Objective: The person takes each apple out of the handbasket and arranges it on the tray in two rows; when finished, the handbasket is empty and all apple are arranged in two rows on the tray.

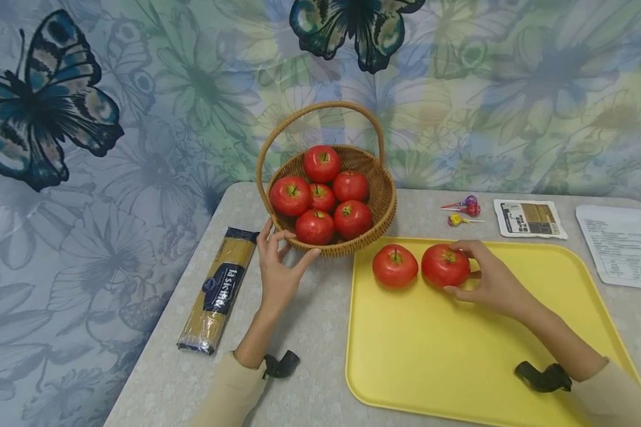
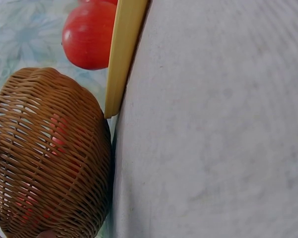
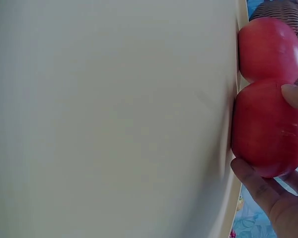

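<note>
My left hand [image 1: 280, 267] grips the front left rim of a wicker basket [image 1: 387, 204] with a tall arched handle. Several red apples [image 1: 315, 227] lie inside it. In the left wrist view the woven side of the basket [image 2: 49, 148] fills the left, with fingertips at its edges. On a yellow tray [image 1: 432, 356], my right hand [image 1: 488, 279] holds a red apple [image 1: 443, 265], thumb and fingers around its right side. Another apple [image 1: 395, 266] sits just left of it. In the right wrist view the held apple [image 3: 268, 129] touches the other apple [image 3: 269, 49].
A pack of spaghetti [image 1: 219, 290] lies left of my left forearm. Behind the tray are several lollipops [image 1: 467, 207] and a flat food packet [image 1: 530, 218]. A white printed sheet [image 1: 619, 246] lies at the right. A patterned cloth [image 1: 203, 95] hangs behind the table.
</note>
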`<state>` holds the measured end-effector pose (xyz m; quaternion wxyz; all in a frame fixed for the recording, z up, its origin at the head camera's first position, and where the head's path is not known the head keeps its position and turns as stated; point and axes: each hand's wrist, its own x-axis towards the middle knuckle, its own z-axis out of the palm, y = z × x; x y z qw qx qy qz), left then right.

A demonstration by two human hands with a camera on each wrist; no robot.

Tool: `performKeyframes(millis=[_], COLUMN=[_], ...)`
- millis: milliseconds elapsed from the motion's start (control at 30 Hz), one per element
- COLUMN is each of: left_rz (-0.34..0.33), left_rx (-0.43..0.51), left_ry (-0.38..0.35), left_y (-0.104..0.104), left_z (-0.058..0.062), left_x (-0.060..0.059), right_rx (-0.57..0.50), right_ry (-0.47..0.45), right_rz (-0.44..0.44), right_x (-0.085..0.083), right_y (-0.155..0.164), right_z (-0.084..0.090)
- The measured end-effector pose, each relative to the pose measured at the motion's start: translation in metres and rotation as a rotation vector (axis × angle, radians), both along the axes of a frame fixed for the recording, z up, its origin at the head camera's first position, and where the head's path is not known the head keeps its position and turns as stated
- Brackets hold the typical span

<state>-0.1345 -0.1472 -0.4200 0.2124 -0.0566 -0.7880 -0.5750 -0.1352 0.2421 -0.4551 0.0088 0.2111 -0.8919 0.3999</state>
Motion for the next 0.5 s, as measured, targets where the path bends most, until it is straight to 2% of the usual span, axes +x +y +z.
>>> performKeyframes(millis=[133,267,367,500], left_rz=[-0.001,-0.006,-0.002,-0.001], left_rx=[0.01,0.002,-0.004,-0.001], left_ry=[0.009,0.017,0.022,0.022], left_y=[0.0,0.001,0.001,0.001], left_z=[0.0,0.0,0.001,0.002], left_x=[0.0,0.002,0.002,0.002], right_rx=[0.014,0.055,0.044,-0.05], right_ry=[-0.009,0.071,0.131,0.173], right_rz=[0.012,0.025,0.04,0.099], right_x=[0.0,0.001,-0.003,-0.019], right_y=[0.002,0.003,0.0,-0.016], right_z=[-0.001,0.007,0.026,0.058])
